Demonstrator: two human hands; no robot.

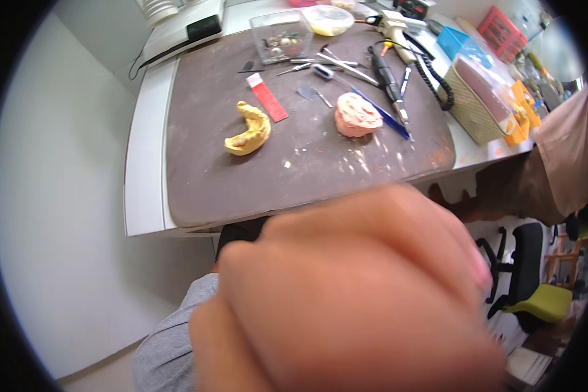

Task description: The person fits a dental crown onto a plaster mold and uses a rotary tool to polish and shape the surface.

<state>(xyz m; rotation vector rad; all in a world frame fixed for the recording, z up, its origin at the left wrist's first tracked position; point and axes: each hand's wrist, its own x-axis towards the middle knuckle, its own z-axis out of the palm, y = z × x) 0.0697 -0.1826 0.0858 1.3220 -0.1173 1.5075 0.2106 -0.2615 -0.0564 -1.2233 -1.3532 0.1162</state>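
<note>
A large, motion-smeared hand, seemingly my right hand point(353, 294), fills the lower middle of the view, close up. Its fingers look folded, with one fingertip showing at the right; whether anything is in them is hidden. My left hand cannot be made out. Beyond the hand, on the brown mat point(242, 189), lies a yellow horseshoe-shaped dental cast point(258, 134). Right of it sits a lumpy pink piece point(358, 115), apart from the hand. A red strip with a pale end point(269, 99) lies behind the yellow cast.
Behind the pink piece are a blue-handled brush point(372, 104), a black rotary handpiece point(389, 78) and several slim metal tools. Farther back stand a clear box point(282, 39) of small parts and a bowl point(328, 21). A woven basket point(473, 98) edges the right side; another person point(562, 150) is beyond.
</note>
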